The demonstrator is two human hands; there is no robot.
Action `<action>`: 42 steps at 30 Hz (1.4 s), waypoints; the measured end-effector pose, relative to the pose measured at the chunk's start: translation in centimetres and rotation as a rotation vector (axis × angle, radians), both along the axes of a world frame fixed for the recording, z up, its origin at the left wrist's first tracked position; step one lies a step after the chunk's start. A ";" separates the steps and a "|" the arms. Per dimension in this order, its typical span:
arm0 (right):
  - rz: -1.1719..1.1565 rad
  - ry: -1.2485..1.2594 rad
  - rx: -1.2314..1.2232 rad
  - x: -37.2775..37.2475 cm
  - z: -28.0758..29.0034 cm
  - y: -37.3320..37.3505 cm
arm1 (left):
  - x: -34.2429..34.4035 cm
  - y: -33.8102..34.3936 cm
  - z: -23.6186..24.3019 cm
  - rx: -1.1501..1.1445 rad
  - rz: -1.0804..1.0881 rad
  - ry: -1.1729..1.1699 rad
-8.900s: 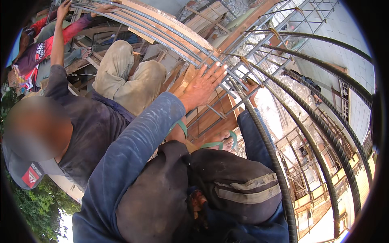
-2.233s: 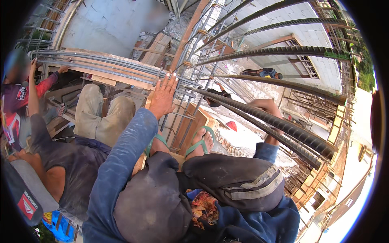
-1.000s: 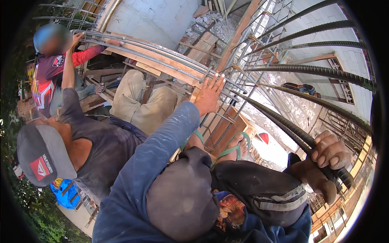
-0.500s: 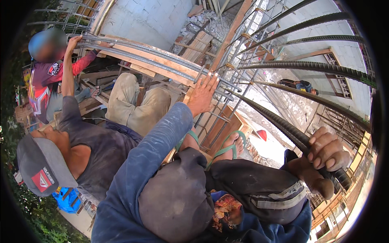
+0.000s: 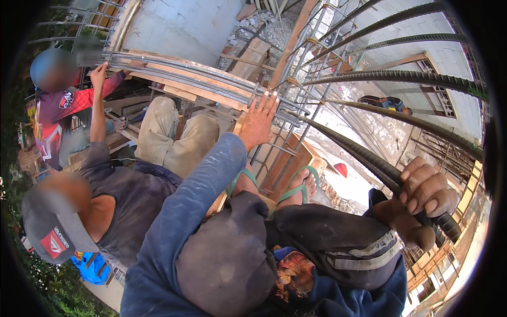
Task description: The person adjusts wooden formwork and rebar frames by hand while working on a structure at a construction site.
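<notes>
My right hand point(image 5: 426, 198) is wrapped round a thick ribbed steel bar point(image 5: 364, 154), which slants from the lower right toward the column bars in the middle. My left hand point(image 5: 257, 124) lies with its fingers stretched out over the ends of several long steel bars point(image 5: 203, 75). These bars run along a wooden formwork board point(image 5: 179, 67) toward the far left. Just beyond my left fingertips stands a tied rebar cage point(image 5: 303, 58). A seated co-worker in a dark shirt point(image 5: 134, 198) reaches one hand to the bars' far end.
Another co-worker in a red top point(image 5: 63, 103) is at the far left. Several loose rebar lengths point(image 5: 401, 77) fan out at the upper right. Below, a person point(image 5: 391, 103) is near the block wall. My sandalled feet point(image 5: 301, 191) rest near wooden boards over a drop.
My right hand keeps its hold on the bar and my left stays flat on the bar ends. The nearer co-worker's head has turned, and that reaching hand has moved slightly lower.
</notes>
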State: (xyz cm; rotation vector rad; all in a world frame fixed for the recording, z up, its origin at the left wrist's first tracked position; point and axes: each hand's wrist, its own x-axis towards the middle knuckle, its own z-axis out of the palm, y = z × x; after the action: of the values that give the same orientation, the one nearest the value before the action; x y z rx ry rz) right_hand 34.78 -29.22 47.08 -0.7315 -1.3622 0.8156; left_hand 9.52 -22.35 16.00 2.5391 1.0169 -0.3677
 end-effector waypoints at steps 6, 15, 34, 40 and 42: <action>-0.019 0.015 0.001 -0.1 -0.2 -0.3 | -0.3 -0.1 0.5 0.010 0.001 0.002; -0.171 0.076 0.030 -0.1 -1.2 -1.5 | -0.3 0.4 1.9 0.012 -0.014 0.049; -0.306 0.055 -0.063 -1.1 -1.0 -1.0 | -1.0 0.7 1.7 -0.008 -0.012 -0.014; -0.259 0.049 -0.046 -1.1 -0.2 -0.9 | -1.1 0.5 2.0 0.023 -0.025 0.011; -0.252 0.012 -0.081 -0.9 0.7 -1.2 | 0.3 0.3 1.9 0.046 -0.045 -0.027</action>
State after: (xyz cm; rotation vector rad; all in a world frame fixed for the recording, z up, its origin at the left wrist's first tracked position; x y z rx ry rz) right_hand 33.90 -30.38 47.74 -0.9390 -1.2028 0.6757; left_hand 9.83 -22.03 17.93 2.6048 0.9706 -0.3255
